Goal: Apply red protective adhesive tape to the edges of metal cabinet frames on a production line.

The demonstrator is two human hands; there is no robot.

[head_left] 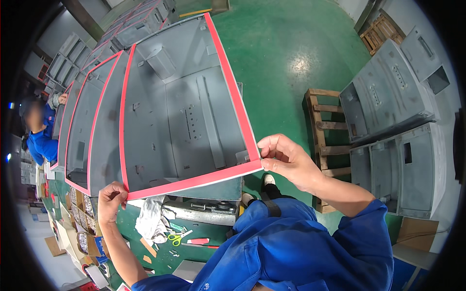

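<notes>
A large grey metal cabinet (191, 116) lies open side up in front of me, with red tape (233, 92) along the rim of its opening. Across the near edge runs a red tape strip (194, 182), its pale lower side showing. My left hand (111, 200) pinches the strip at the near left corner, thumb against curled fingers. At the near right corner, my right hand (291, 162) has thumb and forefinger closed on the strip's other end, the remaining fingers bent above it. The cabinet's inside shows a long bracket, small clips and a row of holes.
Below the cabinet, green-handled scissors (179, 237), a red-handled tool (198, 241) and a white cloth (151, 220) lie about. More taped cabinets (90, 126) stand left, beside a co-worker in blue (42, 140). Right are a wooden pallet (323, 125) and grey cabinets (388, 92).
</notes>
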